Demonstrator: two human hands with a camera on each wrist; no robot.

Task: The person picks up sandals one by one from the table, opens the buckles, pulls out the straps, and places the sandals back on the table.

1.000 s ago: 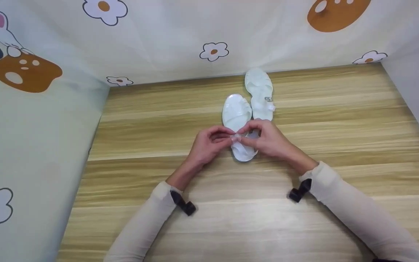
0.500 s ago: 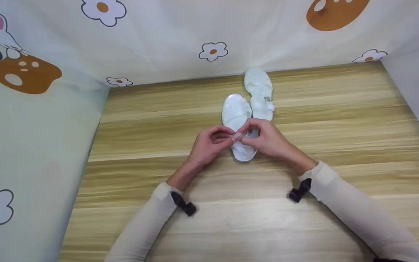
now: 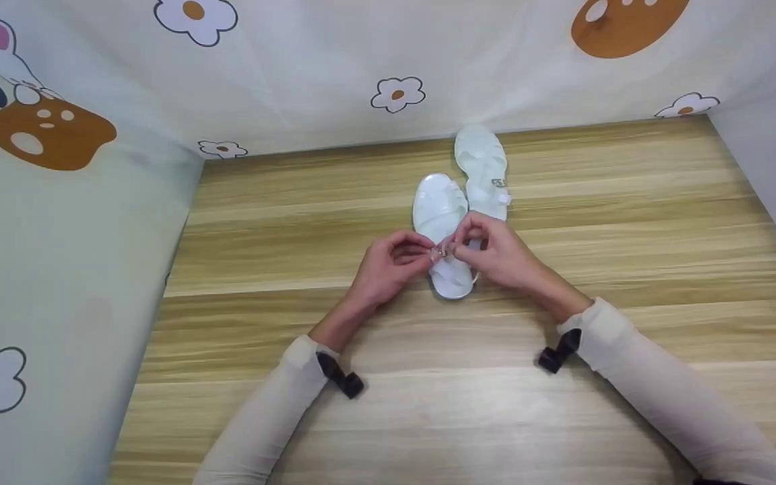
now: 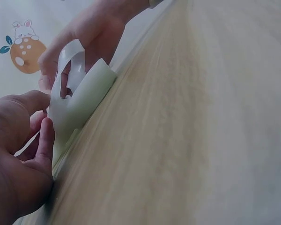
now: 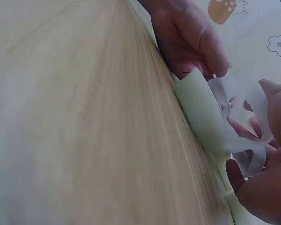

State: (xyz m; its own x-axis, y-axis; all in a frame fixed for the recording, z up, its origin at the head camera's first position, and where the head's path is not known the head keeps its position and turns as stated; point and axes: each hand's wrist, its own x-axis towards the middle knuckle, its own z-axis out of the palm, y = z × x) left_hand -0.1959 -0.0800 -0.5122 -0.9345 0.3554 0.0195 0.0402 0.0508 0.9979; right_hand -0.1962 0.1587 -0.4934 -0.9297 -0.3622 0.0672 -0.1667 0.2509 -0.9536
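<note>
Two pale white jelly sandals lie on a wooden table (image 3: 630, 222). The near sandal (image 3: 438, 205) sits in the middle, its heel end (image 4: 86, 96) toward me. Both hands meet over its ankle strap (image 3: 443, 252). My left hand (image 3: 391, 266) pinches the strap end by the small buckle from the left. From the right, my right hand (image 3: 496, 252) pinches the same strap (image 5: 253, 108). The far sandal (image 3: 482, 168) lies just behind and to the right, untouched, with its own buckle showing.
Cream cloth (image 3: 307, 74) printed with flowers and orange shapes walls the table at the back and the left (image 3: 58, 256). A plain grey wall (image 3: 772, 168) stands at the right. Black straps (image 3: 341, 377) sit at both wrists.
My right hand has shifted slightly up and right along the strap, uncovering more of the near sandal's heel. The left hand and both sandals stay where they were.
</note>
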